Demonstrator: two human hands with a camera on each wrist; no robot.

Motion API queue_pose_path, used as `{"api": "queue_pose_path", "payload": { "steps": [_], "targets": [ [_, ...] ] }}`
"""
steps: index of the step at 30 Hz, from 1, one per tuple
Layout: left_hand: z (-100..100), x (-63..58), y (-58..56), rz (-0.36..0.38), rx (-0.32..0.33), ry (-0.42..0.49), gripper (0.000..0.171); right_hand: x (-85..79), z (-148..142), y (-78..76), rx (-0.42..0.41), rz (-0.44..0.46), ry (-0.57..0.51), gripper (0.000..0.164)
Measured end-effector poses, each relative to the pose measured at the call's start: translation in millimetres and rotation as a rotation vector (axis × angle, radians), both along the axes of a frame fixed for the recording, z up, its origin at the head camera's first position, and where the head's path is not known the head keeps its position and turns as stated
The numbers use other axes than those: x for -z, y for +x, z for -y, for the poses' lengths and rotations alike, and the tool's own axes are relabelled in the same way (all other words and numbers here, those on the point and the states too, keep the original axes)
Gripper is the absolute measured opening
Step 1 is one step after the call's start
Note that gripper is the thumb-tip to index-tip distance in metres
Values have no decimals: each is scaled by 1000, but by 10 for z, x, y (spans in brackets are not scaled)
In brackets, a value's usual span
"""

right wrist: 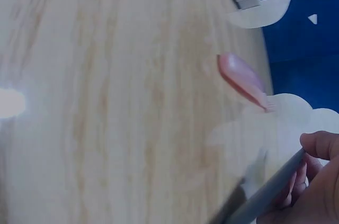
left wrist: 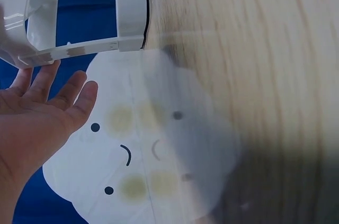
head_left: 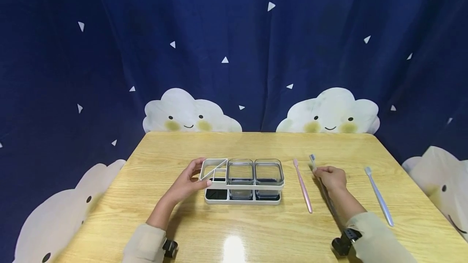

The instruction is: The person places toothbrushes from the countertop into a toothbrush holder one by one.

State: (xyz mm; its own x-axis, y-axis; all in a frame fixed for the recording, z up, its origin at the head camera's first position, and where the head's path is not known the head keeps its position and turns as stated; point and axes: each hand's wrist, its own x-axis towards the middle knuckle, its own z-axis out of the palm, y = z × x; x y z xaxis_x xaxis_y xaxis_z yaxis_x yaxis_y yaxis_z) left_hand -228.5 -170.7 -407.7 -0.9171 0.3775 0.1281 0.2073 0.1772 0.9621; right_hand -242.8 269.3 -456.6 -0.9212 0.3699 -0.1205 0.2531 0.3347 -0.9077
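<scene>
A white toothbrush holder with a dark base stands upright on the table. My left hand grips its left end, thumb at the front and fingers round the side. Two clear square cups sit in its slots, one in the middle and one on the right; the left section is divided by thin bars. To the right, my right hand pinches a grey toothbrush, its bristled head pointing away from me. A pink toothbrush lies between the holder and that hand.
A blue toothbrush lies farther right on the wooden table. Behind the table hangs a dark blue curtain with white triangles and smiling clouds. Each wrist wears a small black camera.
</scene>
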Motion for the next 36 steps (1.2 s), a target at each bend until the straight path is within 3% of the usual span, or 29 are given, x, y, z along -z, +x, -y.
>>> {"api": "queue_pose_path", "payload": {
  "steps": [4,12,17,27,30,34,36],
  "targets": [
    [-3,21,-26,5,5,17,68,-67,-25,20,20,-5,-29,30],
    [51,265,-170,3,3,45,68,-129,-12,40,51,-26,-35,33],
    [57,294,-182,-3,3,51,68,-156,-10,56,44,-46,0,30],
    [56,288,-173,-3,-9,42,67,-297,10,70,72,-97,-76,29],
    [56,282,-169,13,-11,44,68,-156,-78,-11,67,-119,-97,29],
    [52,249,-152,39,-3,52,69,220,-286,-229,109,-178,-102,30],
    [36,179,-109,44,2,45,69,379,-372,-318,128,-207,-107,31]
  ]
}}
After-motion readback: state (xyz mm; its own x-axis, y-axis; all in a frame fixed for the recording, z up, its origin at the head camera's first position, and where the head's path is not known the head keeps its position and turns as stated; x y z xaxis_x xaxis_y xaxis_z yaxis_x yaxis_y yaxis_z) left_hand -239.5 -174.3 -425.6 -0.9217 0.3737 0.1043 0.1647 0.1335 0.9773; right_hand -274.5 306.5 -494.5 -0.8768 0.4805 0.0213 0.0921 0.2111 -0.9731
